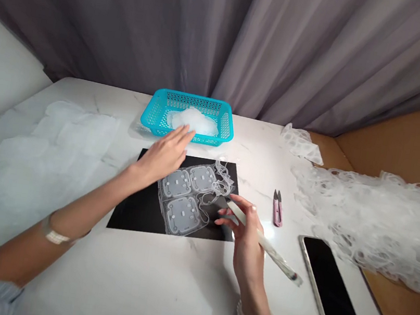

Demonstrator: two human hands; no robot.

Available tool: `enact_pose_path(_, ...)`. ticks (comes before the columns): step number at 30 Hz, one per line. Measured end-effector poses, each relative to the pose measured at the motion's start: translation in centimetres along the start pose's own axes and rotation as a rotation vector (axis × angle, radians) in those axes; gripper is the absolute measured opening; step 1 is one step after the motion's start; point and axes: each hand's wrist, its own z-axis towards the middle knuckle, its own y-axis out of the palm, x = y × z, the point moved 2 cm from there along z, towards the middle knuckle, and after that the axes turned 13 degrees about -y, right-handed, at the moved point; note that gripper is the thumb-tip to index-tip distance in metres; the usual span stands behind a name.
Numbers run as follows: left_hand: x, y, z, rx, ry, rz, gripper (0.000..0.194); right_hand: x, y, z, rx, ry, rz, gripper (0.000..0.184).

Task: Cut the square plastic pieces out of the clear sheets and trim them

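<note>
My left hand (167, 153) reaches to the front rim of a turquoise plastic basket (149, 111), its fingers stretched out and nothing visibly held. Inside the basket lies a pile of translucent white pieces (195, 121). My right hand (247, 237) grips a slim, pale-handled craft knife (273, 251) like a pen, its tip pointing left over a black mat (131, 209). On that mat rests a translucent plastic sheet (184, 196) with three rounded-square panels. Curly trimmed strips (223, 178) hang loosely at the sheet's right side.
Pink thread snips (277, 209) and a phone (330, 286) lie on the right of the white table (174, 289). Beyond them, a heap of translucent offcuts (382, 220) spills over a cardboard box (406, 139). Translucent sheets (48, 154) cover the left side. A grey curtain (174, 26) hangs behind.
</note>
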Motion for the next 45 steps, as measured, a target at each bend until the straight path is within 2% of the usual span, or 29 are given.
enact_pose_path(4, -0.3, 2.5, -6.4, -0.253, 0.210, -0.046, 0.047, -0.1, 1.3, 1.1, -0.099, -0.038, -0.203, 0.040)
enact_pose_path(7, -0.9, 3.2, -8.2, -0.343, 0.272, -0.027, 0.047, 0.4, 3.1, 2.5, -0.202, -0.130, -0.330, 0.035)
enact_pose_path(11, -1.1, 3.3, -8.3, -0.275, 0.278, -0.019, 0.044, 1.7, 5.3, 3.6, -0.396, -0.230, -0.532, 0.027)
enact_pose_path(13, -1.0, 3.0, -8.3, -0.247, 0.292, -0.007, 0.042, 2.2, 5.9, 3.7, -0.440, -0.266, -0.627, 0.026)
enact_pose_path(18, -0.6, 2.2, -8.3, -0.206, 0.315, 0.012, 0.034, 2.6, 6.7, 3.2, -0.473, -0.347, -0.773, 0.027)
enact_pose_path(24, -0.6, 2.2, -8.5, -0.188, 0.304, 0.035, 0.032, 2.8, 7.6, 3.5, -0.517, -0.451, -0.876, 0.029)
enact_pose_path(29, -0.6, 2.1, -8.7, -0.160, 0.280, 0.004, 0.032, 3.3, 6.8, 3.1, -0.589, -0.564, -0.841, 0.029)
enact_pose_path(33, -0.7, 2.2, -8.8, -0.157, 0.287, 0.013, 0.035, 3.9, 6.2, 2.9, -0.581, -0.604, -0.797, 0.026)
enact_pose_path(40, -0.9, 2.6, -8.8, -0.155, 0.305, -0.014, 0.032, 4.4, 7.5, 3.3, -0.601, -0.667, -0.933, 0.027)
enact_pose_path(45, -1.1, 2.8, -8.7, -0.160, 0.305, -0.031, 0.037, 5.0, 7.5, 3.1, -0.631, -0.718, -1.005, 0.031)
